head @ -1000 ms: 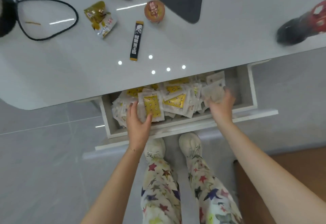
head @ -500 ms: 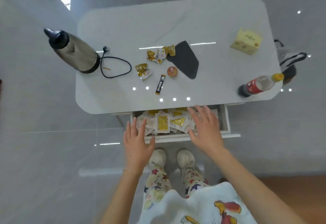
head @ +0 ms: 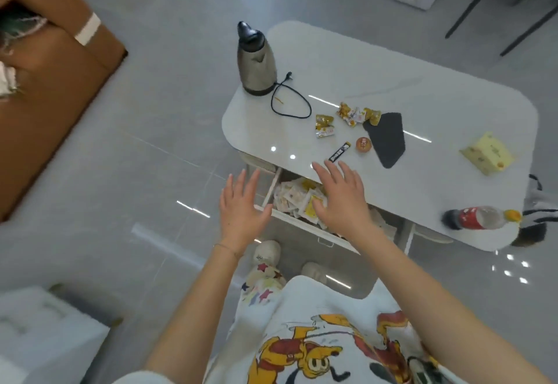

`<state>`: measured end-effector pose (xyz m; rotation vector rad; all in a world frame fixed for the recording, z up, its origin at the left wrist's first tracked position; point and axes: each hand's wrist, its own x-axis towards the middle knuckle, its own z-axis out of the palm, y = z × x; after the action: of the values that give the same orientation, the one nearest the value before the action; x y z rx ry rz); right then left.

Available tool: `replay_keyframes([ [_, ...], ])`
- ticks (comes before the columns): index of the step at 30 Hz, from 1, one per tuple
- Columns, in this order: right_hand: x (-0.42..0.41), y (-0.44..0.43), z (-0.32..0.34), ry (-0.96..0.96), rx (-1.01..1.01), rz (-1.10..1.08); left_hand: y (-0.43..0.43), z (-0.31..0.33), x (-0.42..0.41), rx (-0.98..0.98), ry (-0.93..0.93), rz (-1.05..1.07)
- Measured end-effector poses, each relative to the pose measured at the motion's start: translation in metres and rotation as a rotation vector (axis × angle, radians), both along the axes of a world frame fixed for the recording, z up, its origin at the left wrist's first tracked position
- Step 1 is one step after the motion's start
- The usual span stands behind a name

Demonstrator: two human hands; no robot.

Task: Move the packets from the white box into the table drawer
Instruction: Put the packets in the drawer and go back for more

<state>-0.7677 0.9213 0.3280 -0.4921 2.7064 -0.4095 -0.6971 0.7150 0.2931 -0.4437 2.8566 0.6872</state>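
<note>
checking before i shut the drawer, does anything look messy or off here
The packets lie in a loose jumble in the open drawer, not stacked. On the table, the cord beside the kettle lies looped with its plug free. Nothing looks spilled or broken.

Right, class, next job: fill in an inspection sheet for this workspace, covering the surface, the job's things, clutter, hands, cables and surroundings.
Surface: white table, glossy, with rounded corners.
Job's things: drawer open, packets heaped inside; white box blurred, on the floor at lower left.
Clutter: kettle, snack wrappers, black sachet, dark mat, yellow box and bottle on the tabletop.
Hands: left hand and right hand open, fingers spread, holding nothing; right over the drawer, left by its left corner.
Cables: black cord looped beside the kettle, plug free.
Surroundings: grey tiled floor; brown sofa at left.
</note>
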Motion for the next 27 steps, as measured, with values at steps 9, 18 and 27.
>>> replay_keyframes([
  [9, 0.003, -0.157, 0.022, 0.06, -0.035, 0.347, -0.116, 0.019, 0.053, -0.043, 0.03, 0.314],
  [18, 0.029, -0.337, 0.04, 0.091, -0.03, 0.572, -0.262, 0.044, 0.113, -0.045, 0.105, 0.542],
  [27, 0.065, -0.506, 0.051, 0.125, -0.081, 0.796, -0.388, 0.058, 0.179, -0.025, 0.17, 0.854],
])
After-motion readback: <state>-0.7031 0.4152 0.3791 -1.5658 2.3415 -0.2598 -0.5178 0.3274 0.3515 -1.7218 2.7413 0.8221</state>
